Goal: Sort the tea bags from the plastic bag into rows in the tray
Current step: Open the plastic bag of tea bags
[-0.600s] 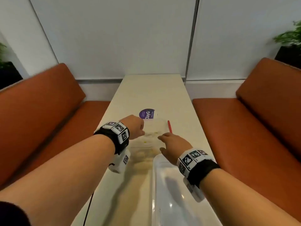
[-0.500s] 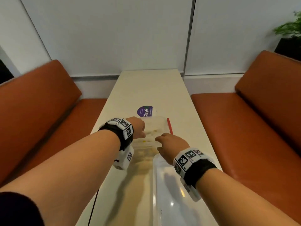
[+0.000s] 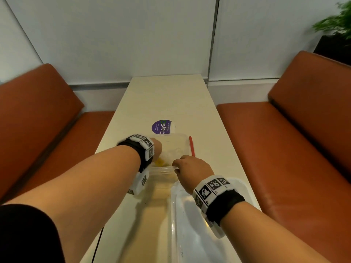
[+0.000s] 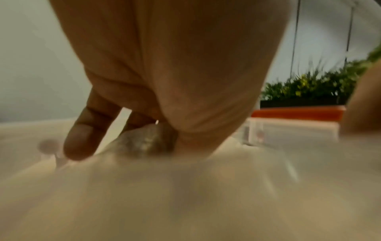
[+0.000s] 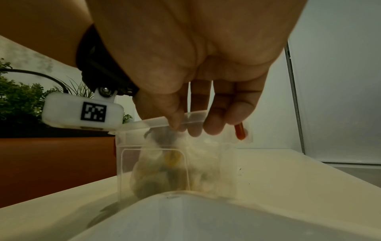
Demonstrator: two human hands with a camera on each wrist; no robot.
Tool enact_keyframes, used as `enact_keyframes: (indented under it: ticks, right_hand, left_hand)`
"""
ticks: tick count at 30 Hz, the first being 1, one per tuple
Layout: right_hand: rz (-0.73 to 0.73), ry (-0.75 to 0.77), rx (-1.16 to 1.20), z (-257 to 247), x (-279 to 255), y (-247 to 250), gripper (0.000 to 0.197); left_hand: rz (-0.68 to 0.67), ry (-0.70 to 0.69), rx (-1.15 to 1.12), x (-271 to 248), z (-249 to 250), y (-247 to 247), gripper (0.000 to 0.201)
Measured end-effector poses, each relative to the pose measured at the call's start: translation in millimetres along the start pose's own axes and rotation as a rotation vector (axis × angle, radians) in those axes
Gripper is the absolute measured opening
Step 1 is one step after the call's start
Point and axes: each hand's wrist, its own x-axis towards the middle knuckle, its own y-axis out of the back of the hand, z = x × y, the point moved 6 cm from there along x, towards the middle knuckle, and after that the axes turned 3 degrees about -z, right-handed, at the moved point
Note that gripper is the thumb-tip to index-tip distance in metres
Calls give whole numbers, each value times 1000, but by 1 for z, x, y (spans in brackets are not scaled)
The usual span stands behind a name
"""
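In the centre of the head view we see a clear plastic bag (image 3: pixel 171 149) lying on a long cream table (image 3: pixel 167 99), its red zip strip (image 3: pixel 191 148) along the right edge. Our right hand (image 3: pixel 191 168) sits just below the middle of the frame and pinches the bag's near rim; in the right wrist view the thumb and fingers (image 5: pixel 216 120) close on that clear strip, with the tea bags (image 5: pixel 163 168) bunched pale and yellow beneath them. Our left hand (image 3: pixel 156 149), left of centre, reaches into the bag, and in the blurred left wrist view its fingertips (image 4: pixel 80 140) appear to pinch a crumpled tea bag (image 4: pixel 142 141). The clear tray (image 3: pixel 191 234) fills the lower middle of the head view, touching the bag's near end. A purple sticker (image 3: pixel 161 127) lies just above the bag, and brown benches (image 3: pixel 284 145) flank the table.
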Motion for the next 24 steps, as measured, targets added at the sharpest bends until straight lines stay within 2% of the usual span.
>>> enact_keyframes:
  ticks: [1, 4, 6, 11, 18, 20, 24]
  right_hand:
    - [2, 4, 9, 0, 0, 0, 28]
    - [-4, 0, 3, 0, 0, 2, 27]
    - [-10, -7, 3, 0, -1, 3, 28]
    - [-32, -18, 43, -2, -5, 9, 32]
    - [114, 26, 188, -12, -45, 39, 34]
    - [119, 57, 214, -21, -64, 40, 34]
    - [41, 112, 251, -42, -104, 24, 35]
  left_hand:
    - [45, 18, -24, 1, -9, 2, 34]
    - [158, 27, -201, -68, -15, 35, 25]
    - [285, 16, -265, -102, -20, 57, 25]
    - [545, 31, -500, -164, -57, 70, 10]
    - [829, 78, -793, -295, -82, 76, 21]
    - [819, 102, -902, -315, -80, 58, 15]
    - [623, 140, -966, -317, -56, -4, 19]
